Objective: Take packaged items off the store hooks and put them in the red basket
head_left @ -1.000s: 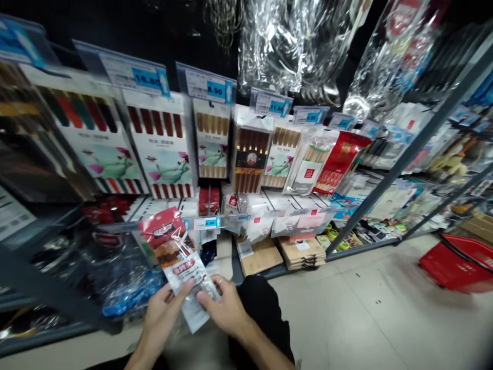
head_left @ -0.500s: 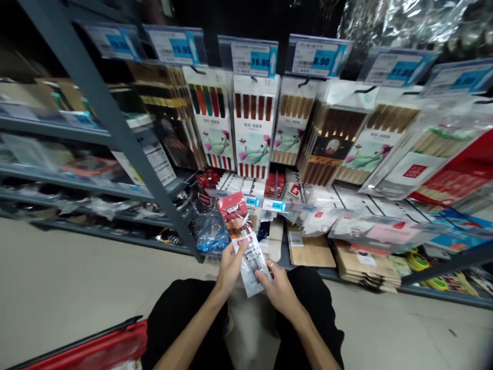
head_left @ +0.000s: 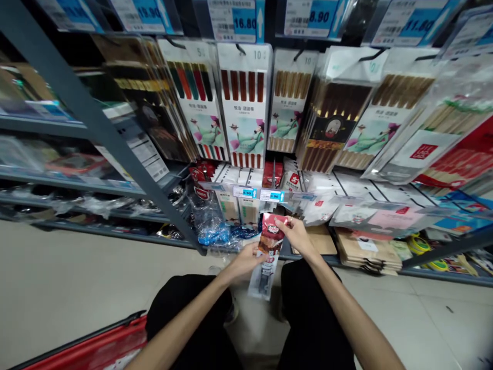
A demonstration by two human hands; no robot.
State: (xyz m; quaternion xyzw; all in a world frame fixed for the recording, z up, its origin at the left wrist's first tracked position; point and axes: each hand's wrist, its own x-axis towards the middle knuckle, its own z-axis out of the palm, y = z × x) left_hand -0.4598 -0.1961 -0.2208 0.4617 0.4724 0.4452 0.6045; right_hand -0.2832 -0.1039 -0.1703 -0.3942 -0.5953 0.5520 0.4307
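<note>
The packet [head_left: 267, 267] is held in both hands, in front of the lower shelf and above the floor [head_left: 96, 267], between the knees [head_left: 314, 308]. Its red end is pointed at the shelf, its clear end toward the body.

By the right hand [head_left: 298, 235] the red end is pinched near its right corner, the grip narrow. By the left hand [head_left: 246, 259] the left edge is held about midway, the thumb laid on the front; whether the fingers are spread behind cannot be told.

For good handling, the packet is probably best held flat and turned face up, with light pressure, so that the film is not creased. Part of the print is covered by the left thumb; for a full view, it might be shifted to the edge. The red end should be held clear of the price tags [head_left: 245, 192] just beyond it and of the blue bag [head_left: 213, 234] to the left, as snagging seems possible there.
</note>
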